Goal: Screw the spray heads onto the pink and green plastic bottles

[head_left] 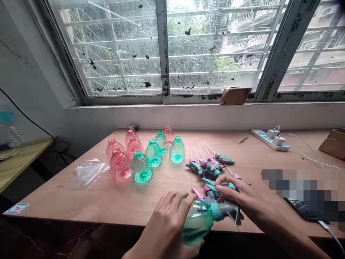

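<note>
My left hand (169,223) is wrapped round a translucent green bottle (198,223), tilted sideways at the table's front edge with its neck to the right. On that neck sits a grey trigger sprayer head (228,208) with a teal collar. My right hand (237,190) is closed round this head, thumb and forefinger close together over it; some fingers are hidden behind. Just beyond lies a pile of loose sprayer heads (212,165) in grey, teal and pink, with thin white tubes. Several green bottles (141,171) and pink bottles (120,167) without heads stand upright further left.
A clear plastic bag (91,172) lies left of the bottles on the wooden table (107,205). At the back right is a white power strip (269,139) with plugs and cables. A phone (304,208) on a cable lies at right, near a brown object (332,144).
</note>
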The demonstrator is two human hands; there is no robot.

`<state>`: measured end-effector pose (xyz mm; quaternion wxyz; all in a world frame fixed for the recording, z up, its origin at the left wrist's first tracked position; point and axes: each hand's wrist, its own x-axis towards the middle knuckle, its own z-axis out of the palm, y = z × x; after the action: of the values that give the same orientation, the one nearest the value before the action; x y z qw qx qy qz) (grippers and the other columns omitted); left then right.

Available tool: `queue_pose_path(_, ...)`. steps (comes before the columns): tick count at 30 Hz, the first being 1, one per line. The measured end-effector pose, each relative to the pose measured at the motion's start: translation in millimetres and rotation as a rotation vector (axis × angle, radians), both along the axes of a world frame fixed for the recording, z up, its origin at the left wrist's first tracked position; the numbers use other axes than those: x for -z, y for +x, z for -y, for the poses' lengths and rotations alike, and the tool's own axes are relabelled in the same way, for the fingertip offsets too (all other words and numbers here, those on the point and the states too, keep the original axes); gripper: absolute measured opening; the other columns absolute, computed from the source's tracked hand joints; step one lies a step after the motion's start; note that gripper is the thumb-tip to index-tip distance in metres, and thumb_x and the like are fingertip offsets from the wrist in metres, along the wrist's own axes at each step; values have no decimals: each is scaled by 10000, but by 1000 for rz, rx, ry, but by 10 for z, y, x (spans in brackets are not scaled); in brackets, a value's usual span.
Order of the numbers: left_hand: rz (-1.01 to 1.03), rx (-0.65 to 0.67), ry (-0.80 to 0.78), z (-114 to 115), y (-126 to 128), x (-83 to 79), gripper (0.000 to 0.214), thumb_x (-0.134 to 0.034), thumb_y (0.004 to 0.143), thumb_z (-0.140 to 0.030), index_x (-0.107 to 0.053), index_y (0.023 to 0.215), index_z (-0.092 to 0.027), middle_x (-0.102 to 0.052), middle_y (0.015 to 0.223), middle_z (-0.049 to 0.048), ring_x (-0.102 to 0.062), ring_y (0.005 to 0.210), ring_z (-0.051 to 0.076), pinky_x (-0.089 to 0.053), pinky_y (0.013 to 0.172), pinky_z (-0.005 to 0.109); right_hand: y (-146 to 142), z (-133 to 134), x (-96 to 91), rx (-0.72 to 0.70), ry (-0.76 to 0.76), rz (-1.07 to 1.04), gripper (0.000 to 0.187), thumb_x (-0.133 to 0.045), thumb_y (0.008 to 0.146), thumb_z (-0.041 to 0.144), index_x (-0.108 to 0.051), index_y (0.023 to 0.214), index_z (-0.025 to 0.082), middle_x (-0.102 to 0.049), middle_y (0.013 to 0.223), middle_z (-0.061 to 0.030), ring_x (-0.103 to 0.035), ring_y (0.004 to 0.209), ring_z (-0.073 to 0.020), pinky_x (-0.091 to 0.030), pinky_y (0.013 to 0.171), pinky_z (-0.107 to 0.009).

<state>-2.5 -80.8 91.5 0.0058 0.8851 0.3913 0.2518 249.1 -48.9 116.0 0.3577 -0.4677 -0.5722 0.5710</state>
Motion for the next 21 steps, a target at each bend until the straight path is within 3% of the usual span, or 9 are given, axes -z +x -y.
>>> queue_pose_path(4, -6, 118, -79, 111, -180, 68, 685, -812, 748, -206, -508, 1357, -273, -777, 1177, 41, -759, 994, 264, -628, 804, 307, 32, 272, -6, -84, -83, 12, 420, -623, 925, 655, -592, 1007, 245, -600, 582, 75, -539, 381, -119, -349, 347, -202)
queue_pose_path(7, -66, 99, -114, 197, -261, 34, 614, -693, 824, -99, -500, 1367, -308, -772, 1206, -4, -764, 1012, 202, -601, 740, 225, -25, 350, 41, 44, -40, -35, 465, -596, 931, 686, -576, 1088, 249, -535, 498, 97, -529, 374, -117, -310, 373, -197)
queue_pose_path(10, -151, -65, 104, 233, -259, 9, 616, -709, 881, -260, -481, 1453, -269, -732, 1296, 84, -715, 1111, 310, -586, 902, 385, -137, 342, 179, 66, -31, -117, 541, -602, 902, 721, -532, 1145, 243, -616, 589, 67, -563, 413, -130, -375, 428, -227)
queue_pose_path(12, -181, -140, 241, 224, -239, 15, 602, -702, 900, -357, -503, 1459, -257, -718, 1323, 119, -687, 1140, 364, -543, 969, 482, -202, 328, 263, -19, -90, -115, 549, -587, 894, 740, -540, 1057, 218, -616, 565, 51, -541, 397, -133, -355, 412, -234)
queue_pose_path(14, -187, -145, 277, 211, -229, 21, 574, -695, 906, -364, -527, 1443, -254, -723, 1309, 120, -688, 1118, 361, -538, 961, 484, -232, 329, 290, -62, -93, -90, 517, -587, 908, 721, -550, 926, 206, -569, 521, 59, -489, 396, -112, -329, 419, -229)
queue_pose_path(19, -126, -74, 65, 196, -296, -11, 552, -678, 917, -274, -522, 1445, -239, -713, 1306, 144, -694, 1101, 349, -572, 929, 466, -149, 368, 206, -104, -38, -14, 445, -547, 977, 640, -589, 887, 206, -558, 512, 58, -479, 433, -118, -406, 502, -250)
queue_pose_path(21, -11, 7, -255, 170, -330, 16, 499, -618, 939, -186, -547, 1427, -266, -709, 1331, 122, -680, 1179, 351, -556, 998, 480, -78, 376, 211, -179, 62, 66, 457, -533, 972, 658, -626, 874, 222, -570, 510, 36, -544, 486, -152, -490, 565, -274)
